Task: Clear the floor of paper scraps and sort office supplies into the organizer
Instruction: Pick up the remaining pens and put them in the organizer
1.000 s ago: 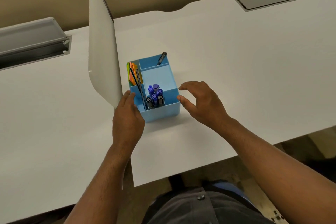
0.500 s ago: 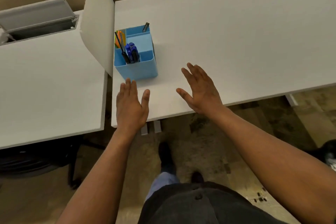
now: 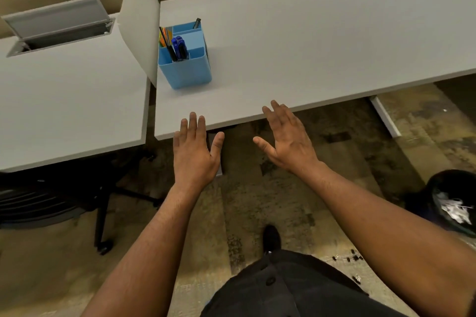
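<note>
1. The blue organizer (image 3: 186,69) stands upright on the white worktop (image 3: 296,41), just beside the white divider panel (image 3: 140,13); its long axis runs from the near worktop edge toward the far wall.
2. Its near left compartment holds blue markers (image 3: 177,45) and dark pens standing on end, tips up and leaning a little away from the camera; the left rear slot holds orange and green sticky notes (image 3: 162,38); the far compartment holds one dark pen (image 3: 197,22) leaning toward the right; the middle compartment's contents cannot be seen.
3. The left hand (image 3: 194,154) hovers at the near edge of the worktop, palm down, fingers straight and close together, thumb out, holding nothing.
4. The right hand (image 3: 288,139) hovers beside it over the floor edge, fingers straight and slightly spread, thumb out, holding nothing; both hands are well apart from the organizer.
5. Small black binder clips (image 3: 347,258) lie scattered on the floor at the lower right; a black bin (image 3: 422,203) near them holds pale crumpled scraps (image 3: 453,210).
</note>
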`<act>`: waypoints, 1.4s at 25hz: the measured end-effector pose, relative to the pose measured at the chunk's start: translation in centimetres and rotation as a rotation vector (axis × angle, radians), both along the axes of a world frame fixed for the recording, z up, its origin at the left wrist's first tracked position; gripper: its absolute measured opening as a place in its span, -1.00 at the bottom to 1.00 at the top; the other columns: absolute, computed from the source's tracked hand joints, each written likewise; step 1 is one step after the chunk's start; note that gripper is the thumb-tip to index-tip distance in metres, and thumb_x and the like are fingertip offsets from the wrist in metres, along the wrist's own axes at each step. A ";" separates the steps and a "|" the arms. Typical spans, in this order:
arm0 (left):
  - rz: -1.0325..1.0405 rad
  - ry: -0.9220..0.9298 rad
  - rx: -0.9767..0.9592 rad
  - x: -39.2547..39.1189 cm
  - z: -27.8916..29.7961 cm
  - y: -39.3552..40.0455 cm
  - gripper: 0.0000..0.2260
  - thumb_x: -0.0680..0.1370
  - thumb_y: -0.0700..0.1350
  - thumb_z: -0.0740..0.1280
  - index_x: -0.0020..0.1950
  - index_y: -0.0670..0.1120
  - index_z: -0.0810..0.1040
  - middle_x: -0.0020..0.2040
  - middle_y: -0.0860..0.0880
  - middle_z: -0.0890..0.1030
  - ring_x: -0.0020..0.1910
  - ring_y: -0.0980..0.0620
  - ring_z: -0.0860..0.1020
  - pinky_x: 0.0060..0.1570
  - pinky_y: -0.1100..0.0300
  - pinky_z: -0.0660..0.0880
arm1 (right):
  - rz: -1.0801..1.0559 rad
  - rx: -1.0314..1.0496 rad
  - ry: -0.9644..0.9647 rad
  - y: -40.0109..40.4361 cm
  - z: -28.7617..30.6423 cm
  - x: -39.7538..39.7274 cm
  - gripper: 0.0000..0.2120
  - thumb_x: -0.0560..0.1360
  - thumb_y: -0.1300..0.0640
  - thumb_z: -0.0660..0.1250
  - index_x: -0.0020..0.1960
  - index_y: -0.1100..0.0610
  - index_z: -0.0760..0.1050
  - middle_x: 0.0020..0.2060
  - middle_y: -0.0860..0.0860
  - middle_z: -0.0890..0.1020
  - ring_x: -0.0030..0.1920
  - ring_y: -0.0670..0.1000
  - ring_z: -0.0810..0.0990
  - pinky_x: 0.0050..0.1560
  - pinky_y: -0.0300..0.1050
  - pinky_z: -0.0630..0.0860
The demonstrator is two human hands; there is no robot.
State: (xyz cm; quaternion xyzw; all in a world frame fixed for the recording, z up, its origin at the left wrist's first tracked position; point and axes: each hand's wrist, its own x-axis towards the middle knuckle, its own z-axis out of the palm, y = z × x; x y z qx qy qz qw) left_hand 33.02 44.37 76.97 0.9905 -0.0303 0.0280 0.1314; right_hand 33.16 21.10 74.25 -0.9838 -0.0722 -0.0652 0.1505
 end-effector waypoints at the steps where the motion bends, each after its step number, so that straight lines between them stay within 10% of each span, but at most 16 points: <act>1: -0.006 -0.014 -0.007 -1.4 0.0 0.1 -0.34 0.58 0.34 -0.15 0.59 0.00 -0.07 0.60 0.00 -0.11 0.57 0.01 -0.17 0.52 0.01 -0.18 | -0.007 -0.011 -0.015 0.0 0.0 -1.6 -0.27 0.54 -0.37 -0.01 0.56 -0.02 -0.11 0.57 0.04 -0.04 0.56 0.08 -0.06 0.50 0.09 0.01; 18: -0.228 0.080 -0.094 -28.6 -3.5 -3.3 -0.29 0.56 0.34 -0.14 0.56 -0.09 0.12 0.60 -0.06 -0.02 0.58 -0.02 -0.12 0.53 -0.03 -0.16 | -0.291 -0.082 0.063 -4.8 -1.8 -35.3 -0.32 0.55 -0.32 0.03 0.56 -0.02 0.03 0.57 0.03 0.05 0.55 0.08 0.03 0.49 0.13 0.14; 35: -0.242 0.232 -0.137 -35.5 -19.0 -21.1 -0.47 0.62 0.20 0.03 0.45 -0.10 0.36 0.53 -0.08 0.25 0.54 -0.08 0.13 0.52 -0.05 0.05 | -0.378 0.100 0.231 -23.6 -16.9 -42.5 -0.47 0.61 -0.13 0.12 0.48 0.13 0.23 0.50 0.13 0.25 0.47 0.16 0.23 0.43 0.12 0.21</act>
